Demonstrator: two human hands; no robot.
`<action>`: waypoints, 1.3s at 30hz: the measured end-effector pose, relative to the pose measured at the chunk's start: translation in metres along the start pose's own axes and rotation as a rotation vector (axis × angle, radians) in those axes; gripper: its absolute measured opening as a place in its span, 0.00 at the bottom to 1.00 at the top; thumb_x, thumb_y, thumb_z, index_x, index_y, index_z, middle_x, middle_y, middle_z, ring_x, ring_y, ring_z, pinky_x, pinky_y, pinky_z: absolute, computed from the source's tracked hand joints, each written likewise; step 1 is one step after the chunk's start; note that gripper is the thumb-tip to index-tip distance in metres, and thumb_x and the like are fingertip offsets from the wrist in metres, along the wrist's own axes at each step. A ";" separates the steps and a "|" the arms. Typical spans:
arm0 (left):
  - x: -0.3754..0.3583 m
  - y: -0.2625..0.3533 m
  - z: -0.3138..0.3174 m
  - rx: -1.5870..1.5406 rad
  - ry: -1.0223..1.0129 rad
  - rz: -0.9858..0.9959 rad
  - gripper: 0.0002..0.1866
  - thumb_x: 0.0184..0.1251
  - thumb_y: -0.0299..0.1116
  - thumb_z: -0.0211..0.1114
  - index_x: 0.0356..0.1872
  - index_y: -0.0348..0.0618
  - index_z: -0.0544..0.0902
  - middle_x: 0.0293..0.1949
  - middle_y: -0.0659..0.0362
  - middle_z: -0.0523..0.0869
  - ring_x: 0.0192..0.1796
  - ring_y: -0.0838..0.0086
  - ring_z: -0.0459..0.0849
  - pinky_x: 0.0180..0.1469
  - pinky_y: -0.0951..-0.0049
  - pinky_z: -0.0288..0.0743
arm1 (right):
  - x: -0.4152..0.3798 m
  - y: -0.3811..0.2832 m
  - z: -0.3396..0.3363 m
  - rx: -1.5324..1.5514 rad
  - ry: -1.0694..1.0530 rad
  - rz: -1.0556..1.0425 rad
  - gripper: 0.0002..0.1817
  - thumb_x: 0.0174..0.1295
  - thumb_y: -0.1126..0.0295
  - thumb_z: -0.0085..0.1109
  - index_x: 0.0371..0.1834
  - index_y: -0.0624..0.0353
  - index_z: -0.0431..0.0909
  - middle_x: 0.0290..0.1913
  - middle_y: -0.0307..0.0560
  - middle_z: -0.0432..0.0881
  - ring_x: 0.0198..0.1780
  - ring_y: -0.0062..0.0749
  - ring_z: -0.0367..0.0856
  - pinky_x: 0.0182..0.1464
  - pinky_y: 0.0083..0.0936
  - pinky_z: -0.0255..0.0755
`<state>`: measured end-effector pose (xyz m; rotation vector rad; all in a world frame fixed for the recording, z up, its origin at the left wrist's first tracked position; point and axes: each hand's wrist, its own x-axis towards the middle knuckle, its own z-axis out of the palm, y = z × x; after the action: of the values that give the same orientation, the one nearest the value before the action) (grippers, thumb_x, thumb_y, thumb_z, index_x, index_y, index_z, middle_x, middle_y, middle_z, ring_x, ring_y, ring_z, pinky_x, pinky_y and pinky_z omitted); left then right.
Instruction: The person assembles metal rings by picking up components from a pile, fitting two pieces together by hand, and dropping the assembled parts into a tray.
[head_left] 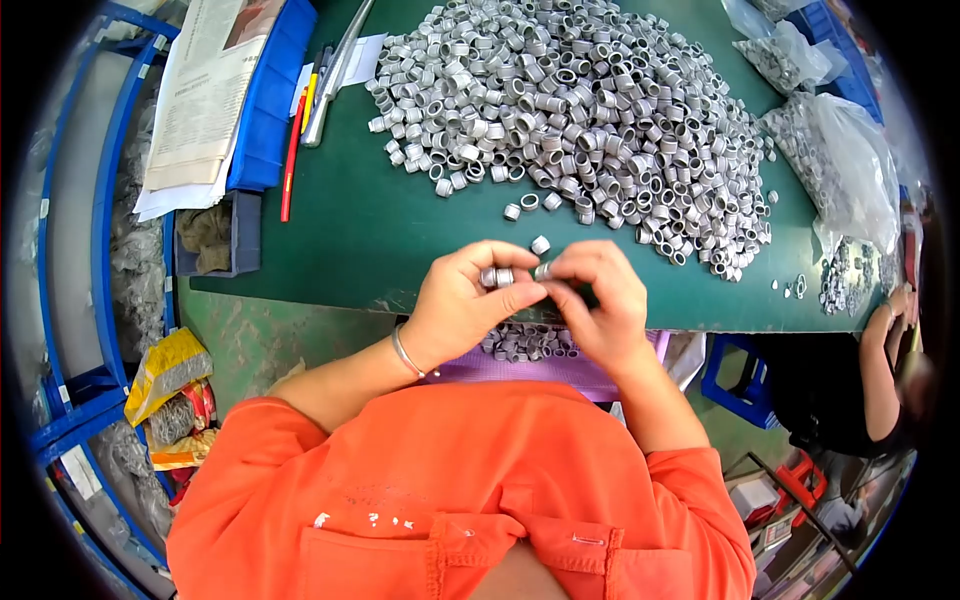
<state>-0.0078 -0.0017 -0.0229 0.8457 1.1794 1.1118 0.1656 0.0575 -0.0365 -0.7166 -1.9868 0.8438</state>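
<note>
My left hand (463,300) is closed around a couple of small grey metal rings (496,278), held between thumb and fingers above the table's front edge. Close beside it, my right hand (603,290) pinches another metal ring (543,271) between thumb and fingertips. A single loose ring (540,245) lies on the green table just beyond my fingers. Behind that spreads a big pile of the same short ribbed rings (590,110). Below my hands, more rings (530,342) sit in a purple basket (560,372), partly hidden by my hands and body.
Clear plastic bags (845,160) of parts stand at the table's right. A blue bin (265,110) with papers, a red pen (293,160) and a grey box (240,235) are at left. A co-worker's arm (880,370) reaches over the right end. Blue shelving (75,380) stands far left.
</note>
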 end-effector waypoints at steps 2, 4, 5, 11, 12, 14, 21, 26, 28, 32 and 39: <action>-0.002 0.002 0.002 0.098 -0.004 0.025 0.11 0.61 0.23 0.68 0.44 0.35 0.81 0.37 0.63 0.81 0.40 0.83 0.79 0.43 0.82 0.75 | -0.006 -0.014 0.005 0.186 0.056 0.097 0.15 0.50 0.89 0.61 0.41 0.66 0.75 0.39 0.51 0.78 0.38 0.32 0.80 0.38 0.23 0.77; -0.002 0.001 -0.001 0.219 -0.030 0.142 0.10 0.60 0.21 0.67 0.43 0.35 0.81 0.40 0.61 0.81 0.43 0.82 0.79 0.43 0.82 0.75 | -0.010 -0.019 0.011 0.451 0.144 0.209 0.14 0.53 0.89 0.58 0.44 0.68 0.74 0.42 0.51 0.77 0.38 0.27 0.80 0.40 0.21 0.77; -0.002 0.001 -0.001 0.238 -0.030 0.200 0.10 0.59 0.20 0.67 0.42 0.35 0.81 0.42 0.59 0.81 0.43 0.81 0.79 0.43 0.81 0.75 | -0.011 -0.019 0.011 0.449 0.145 0.209 0.14 0.53 0.89 0.58 0.44 0.68 0.74 0.42 0.51 0.77 0.38 0.27 0.80 0.40 0.21 0.77; -0.004 -0.003 0.000 0.182 -0.024 0.260 0.12 0.56 0.15 0.67 0.40 0.36 0.78 0.44 0.57 0.79 0.41 0.80 0.79 0.42 0.80 0.75 | -0.011 -0.020 0.002 0.480 0.019 0.280 0.11 0.55 0.84 0.62 0.42 0.69 0.77 0.42 0.49 0.78 0.37 0.25 0.80 0.39 0.19 0.77; -0.005 -0.002 -0.001 0.256 -0.047 0.314 0.12 0.55 0.15 0.68 0.39 0.36 0.77 0.43 0.58 0.78 0.39 0.81 0.78 0.40 0.81 0.75 | -0.013 -0.019 0.001 0.479 0.018 0.285 0.11 0.55 0.84 0.62 0.42 0.69 0.77 0.42 0.49 0.78 0.37 0.25 0.80 0.39 0.19 0.77; -0.007 0.002 -0.005 0.331 -0.067 0.370 0.12 0.54 0.15 0.69 0.38 0.37 0.77 0.43 0.58 0.78 0.38 0.82 0.78 0.39 0.82 0.74 | -0.016 -0.014 -0.003 0.477 -0.054 0.256 0.11 0.54 0.83 0.63 0.41 0.68 0.78 0.41 0.48 0.79 0.36 0.24 0.80 0.37 0.17 0.77; -0.013 -0.002 -0.014 0.269 -0.047 0.152 0.05 0.63 0.22 0.65 0.37 0.37 0.76 0.39 0.62 0.78 0.35 0.85 0.75 0.37 0.84 0.71 | 0.006 -0.013 -0.012 -0.032 -0.134 0.147 0.14 0.51 0.78 0.66 0.42 0.64 0.77 0.37 0.49 0.76 0.35 0.39 0.78 0.35 0.28 0.73; -0.011 0.003 -0.009 0.292 -0.013 0.120 0.06 0.63 0.21 0.65 0.38 0.37 0.77 0.38 0.64 0.78 0.35 0.87 0.75 0.37 0.85 0.72 | 0.012 0.005 0.006 -0.353 -0.088 -0.007 0.15 0.51 0.77 0.67 0.42 0.63 0.77 0.38 0.49 0.76 0.36 0.39 0.77 0.36 0.29 0.73; -0.011 0.004 -0.007 0.190 0.057 0.047 0.07 0.62 0.21 0.65 0.40 0.37 0.78 0.37 0.65 0.79 0.36 0.87 0.75 0.37 0.85 0.72 | 0.009 -0.003 0.004 0.087 -0.083 0.278 0.14 0.50 0.80 0.68 0.40 0.63 0.77 0.38 0.46 0.77 0.34 0.29 0.79 0.35 0.23 0.73; -0.009 0.003 -0.005 0.228 0.050 0.058 0.08 0.62 0.22 0.66 0.41 0.37 0.78 0.37 0.66 0.79 0.36 0.87 0.76 0.38 0.85 0.72 | -0.004 -0.006 0.006 0.901 -0.015 0.498 0.13 0.56 0.87 0.60 0.44 0.68 0.74 0.45 0.49 0.79 0.43 0.25 0.81 0.47 0.21 0.78; -0.010 0.004 -0.008 0.219 -0.001 0.130 0.05 0.65 0.23 0.63 0.40 0.36 0.78 0.37 0.63 0.80 0.38 0.85 0.78 0.40 0.83 0.73 | -0.007 -0.014 -0.003 1.061 0.002 0.600 0.10 0.59 0.88 0.56 0.42 0.68 0.74 0.45 0.52 0.79 0.45 0.30 0.81 0.47 0.22 0.78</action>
<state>-0.0163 -0.0103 -0.0185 1.1038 1.2757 1.0994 0.1689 0.0446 -0.0282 -0.6309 -1.0185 2.0029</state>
